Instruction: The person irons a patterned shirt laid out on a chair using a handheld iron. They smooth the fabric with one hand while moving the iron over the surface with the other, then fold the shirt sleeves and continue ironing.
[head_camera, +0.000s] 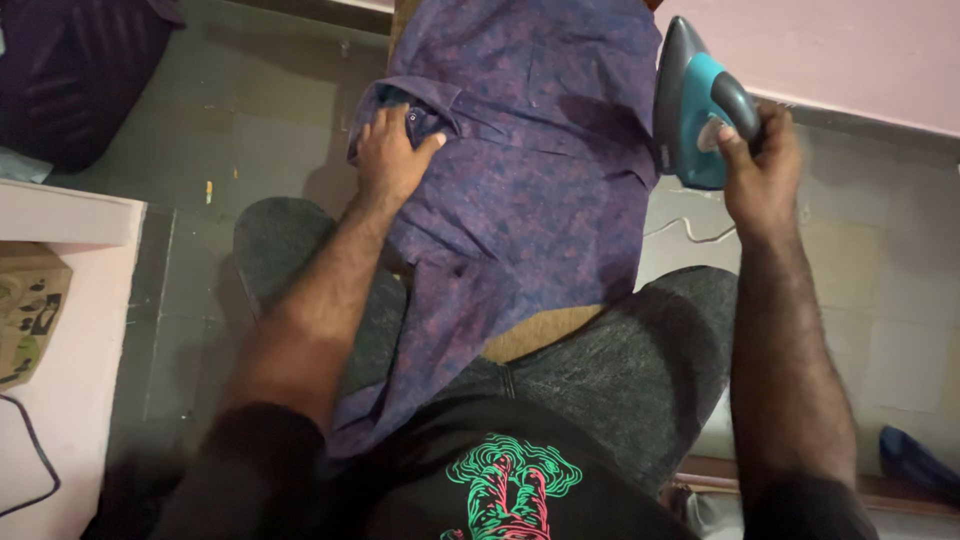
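A purple patterned shirt (540, 170) lies over a narrow padded board (540, 335) that runs away from me between my knees. My left hand (392, 152) presses flat on the shirt's collar at its left edge, fingers spread. My right hand (762, 168) grips the dark handle of a teal and grey clothes iron (695, 105), held tilted up just off the shirt's right edge. The iron's soleplate is turned away and hidden.
A white iron cord (688, 230) trails on the tiled floor (250, 120) at the right. A white shelf (70, 300) with a cardboard box (28, 310) stands at the left. A dark bag (70, 70) sits at the top left, a pink wall (850, 50) at the top right.
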